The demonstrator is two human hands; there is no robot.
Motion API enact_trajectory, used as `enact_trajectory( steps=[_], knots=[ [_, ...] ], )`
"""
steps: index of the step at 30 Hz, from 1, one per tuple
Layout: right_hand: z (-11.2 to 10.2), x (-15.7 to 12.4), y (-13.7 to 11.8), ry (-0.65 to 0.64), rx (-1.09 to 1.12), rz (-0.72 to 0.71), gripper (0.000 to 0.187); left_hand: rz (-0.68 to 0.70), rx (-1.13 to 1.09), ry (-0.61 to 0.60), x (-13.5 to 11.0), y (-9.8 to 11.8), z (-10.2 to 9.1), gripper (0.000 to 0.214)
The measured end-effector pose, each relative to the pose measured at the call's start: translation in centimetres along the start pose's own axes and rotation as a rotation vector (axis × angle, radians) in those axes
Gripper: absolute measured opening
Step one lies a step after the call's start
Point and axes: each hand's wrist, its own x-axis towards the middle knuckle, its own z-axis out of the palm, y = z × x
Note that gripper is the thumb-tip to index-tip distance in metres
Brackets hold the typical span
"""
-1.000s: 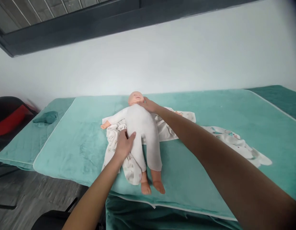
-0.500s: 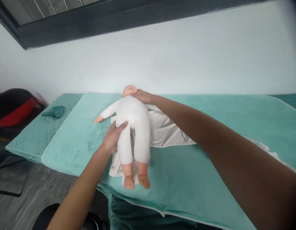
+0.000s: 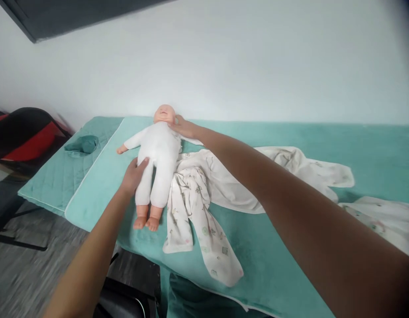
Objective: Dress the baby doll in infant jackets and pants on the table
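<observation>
A baby doll (image 3: 159,150) in a white bodysuit lies on its back on the teal mat (image 3: 273,247), head towards the wall. My left hand (image 3: 133,173) grips the doll at its hip and thigh. My right hand (image 3: 182,127) is under the doll's neck and shoulder, fingers curled around it. Just right of the doll lies a white patterned baby sleepsuit (image 3: 197,207), spread out with its legs pointing to the mat's front edge.
More white cloth (image 3: 310,170) trails to the right, and another patterned piece (image 3: 386,218) lies at the far right. A folded teal cloth (image 3: 81,144) sits on the quilted pad at left. A red and black chair (image 3: 28,137) stands beyond the mat.
The doll has been shifted left off the sleepsuit, which now lies uncovered beside it. Both hands stayed on the doll. The camera has tilted down and swung left.
</observation>
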Motion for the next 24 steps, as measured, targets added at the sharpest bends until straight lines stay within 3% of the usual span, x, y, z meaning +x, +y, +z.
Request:
enact_trajectory(
  steps=[2,3,4,7,10,15,18,20,22,24],
  knots=[
    [-1.5,-2.6,1.8,0.041,-0.144,0.087,0.075,0.173,0.365,0.131,-1.5,0.9,0.0,0.055],
    [-2.5,-4.2,2.8,0.062,-0.208,0.13,0.07,0.3,0.528,0.135,-2.7,1.5,0.1,0.052],
    [-3.6,-5.9,3.8,0.044,-0.382,0.217,0.067,0.443,0.663,0.079,-4.2,2.2,0.3,0.052],
    [-6.7,-11.6,6.1,-0.008,-0.545,0.363,0.063,0.795,0.879,-0.253,-9.3,3.3,2.0,0.054],
    [-8.0,-17.0,6.5,-0.15,-0.774,0.323,0.057,0.871,0.949,-0.343,-13.2,3.1,4.9,0.049],
    [-5.1,-25.2,2.1,-0.182,-0.856,0.124,0.031,0.923,1.13,-0.276,-14.1,2.9,9.1,0.033],
    [-2.2,-30.2,-1.6,-0.204,-0.872,0.005,0.026,0.984,1.105,-0.145,-13.5,3.8,10.8,0.039],
    [-0.7,-33.5,-3.8,-0.212,-0.887,-0.16,0.027,1.041,1.075,-0.068,-13.3,4.7,11.8,0.042],
    [0.1,-36.4,-5.5,-0.22,-0.888,-0.233,0.027,1.077,1.067,-0.08,-13.3,5.7,12.6,0.037],
    [0.0,-38.6,-6.5,-0.217,-0.874,-0.171,0.028,1.049,1.069,-0.125,-13.5,6.9,13.1,0.029]
  ],
)
